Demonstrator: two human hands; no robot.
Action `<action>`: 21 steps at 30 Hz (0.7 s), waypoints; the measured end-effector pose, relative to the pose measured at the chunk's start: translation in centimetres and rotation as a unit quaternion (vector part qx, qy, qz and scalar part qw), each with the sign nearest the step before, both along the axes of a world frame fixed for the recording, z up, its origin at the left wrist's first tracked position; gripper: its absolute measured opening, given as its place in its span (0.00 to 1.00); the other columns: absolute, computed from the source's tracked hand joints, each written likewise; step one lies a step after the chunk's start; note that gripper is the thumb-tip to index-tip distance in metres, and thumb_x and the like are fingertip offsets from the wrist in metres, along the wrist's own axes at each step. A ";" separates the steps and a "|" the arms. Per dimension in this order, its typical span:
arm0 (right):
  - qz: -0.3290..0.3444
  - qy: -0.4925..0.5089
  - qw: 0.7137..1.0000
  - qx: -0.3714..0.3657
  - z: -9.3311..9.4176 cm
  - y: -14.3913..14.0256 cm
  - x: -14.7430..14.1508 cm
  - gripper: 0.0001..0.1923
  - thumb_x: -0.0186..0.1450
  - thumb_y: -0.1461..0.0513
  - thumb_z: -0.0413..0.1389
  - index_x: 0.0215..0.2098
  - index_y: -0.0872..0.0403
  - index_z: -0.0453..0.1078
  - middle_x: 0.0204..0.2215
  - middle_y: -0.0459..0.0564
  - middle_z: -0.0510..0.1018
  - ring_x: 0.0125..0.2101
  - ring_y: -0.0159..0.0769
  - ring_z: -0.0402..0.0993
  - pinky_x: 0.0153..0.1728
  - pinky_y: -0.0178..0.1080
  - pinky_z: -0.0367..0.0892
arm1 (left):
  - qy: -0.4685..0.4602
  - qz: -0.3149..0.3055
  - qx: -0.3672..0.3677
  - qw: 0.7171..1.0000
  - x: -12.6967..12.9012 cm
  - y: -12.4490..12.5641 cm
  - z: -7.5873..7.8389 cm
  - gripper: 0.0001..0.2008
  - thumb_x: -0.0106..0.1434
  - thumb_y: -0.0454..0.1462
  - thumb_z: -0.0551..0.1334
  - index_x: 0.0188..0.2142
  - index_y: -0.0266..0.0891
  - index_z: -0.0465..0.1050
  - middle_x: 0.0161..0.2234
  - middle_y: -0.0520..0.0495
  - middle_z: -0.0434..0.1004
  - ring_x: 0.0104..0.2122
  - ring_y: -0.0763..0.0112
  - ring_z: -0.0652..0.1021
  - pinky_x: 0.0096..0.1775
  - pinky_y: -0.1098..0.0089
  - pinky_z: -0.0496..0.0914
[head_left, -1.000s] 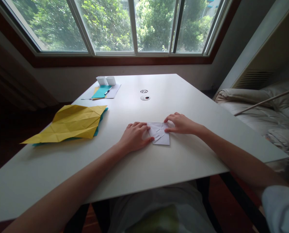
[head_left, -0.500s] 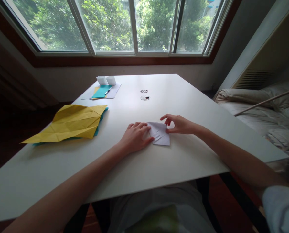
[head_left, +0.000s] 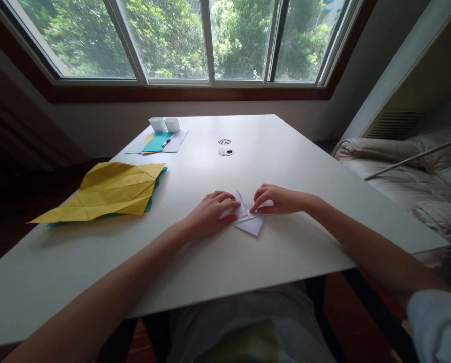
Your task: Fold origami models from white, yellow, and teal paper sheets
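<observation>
A small folded white paper [head_left: 250, 227] lies on the table before me, with narrow folded strips across its middle and a point at its far end. My left hand [head_left: 215, 213] rests at its left edge, fingertips and thumb holding the paper against the table. From the right, my right hand [head_left: 276, 198] reaches onto the paper, its thumb and forefinger closed on the right-hand flap. Part of the paper is hidden under the fingers of both hands.
On the left of the white table [head_left: 195, 267] lies a large creased yellow paper [head_left: 115, 189] over a teal sheet. Farther back are two small white containers [head_left: 165, 124], a teal paper [head_left: 157, 141] and a pen [head_left: 167, 141]. Two round table inserts [head_left: 226, 152] sit mid-table.
The white paper has turned, and its right side is now folded inward. My right hand has moved left and nearer, onto the paper. My left hand has stayed at the left edge.
</observation>
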State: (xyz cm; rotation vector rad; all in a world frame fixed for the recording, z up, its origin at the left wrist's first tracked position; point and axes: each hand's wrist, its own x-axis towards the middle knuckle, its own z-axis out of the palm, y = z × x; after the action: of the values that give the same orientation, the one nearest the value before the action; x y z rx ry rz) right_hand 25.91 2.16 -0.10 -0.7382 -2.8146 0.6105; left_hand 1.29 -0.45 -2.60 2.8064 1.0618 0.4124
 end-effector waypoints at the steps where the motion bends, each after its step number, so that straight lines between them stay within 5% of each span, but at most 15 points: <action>1: 0.002 0.000 1.000 -0.002 0.0 0.0 0.0 0.11 0.62 0.59 0.53 0.40 0.48 0.75 0.35 0.50 0.75 0.37 0.35 0.67 0.43 0.39 0.61 | -0.004 -0.016 -0.004 1.000 0.1 -0.1 0.1 0.15 0.64 0.42 0.53 0.49 0.45 0.68 0.48 0.45 0.70 0.50 0.62 0.66 0.49 0.60 0.62; 5: -0.015 0.009 1.000 -0.006 -0.3 0.3 -0.2 0.10 0.61 0.57 0.55 0.37 0.48 0.76 0.35 0.51 0.74 0.38 0.36 0.67 0.42 0.39 0.61 | -0.021 -0.066 -0.029 0.997 0.6 -0.7 0.7 0.14 0.66 0.36 0.50 0.47 0.45 0.70 0.43 0.45 0.73 0.44 0.67 0.70 0.46 0.65 0.65; 14: -0.138 0.044 0.989 0.008 -1.9 1.7 -0.9 0.13 0.54 0.53 0.60 0.30 0.54 0.71 0.30 0.49 0.71 0.34 0.35 0.65 0.35 0.36 0.61 | 0.024 -0.078 -0.004 0.997 0.6 -1.1 0.8 0.19 0.64 0.31 0.50 0.50 0.52 0.69 0.44 0.47 0.71 0.42 0.68 0.71 0.45 0.67 0.65; 21: -0.137 0.024 0.990 0.024 -2.4 4.0 -2.3 0.13 0.56 0.52 0.57 0.27 0.54 0.70 0.24 0.45 0.73 0.31 0.33 0.65 0.35 0.35 0.58 | 0.018 -0.076 -0.014 0.997 0.7 -1.2 0.8 0.19 0.64 0.30 0.50 0.49 0.51 0.70 0.44 0.47 0.70 0.43 0.68 0.71 0.45 0.68 0.65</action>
State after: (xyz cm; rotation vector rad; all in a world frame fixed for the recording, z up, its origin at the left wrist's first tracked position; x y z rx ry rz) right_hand 23.63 6.12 -2.50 -1.0617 -2.6074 0.5044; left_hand 2.00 -1.60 -1.76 2.8549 0.8442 0.3307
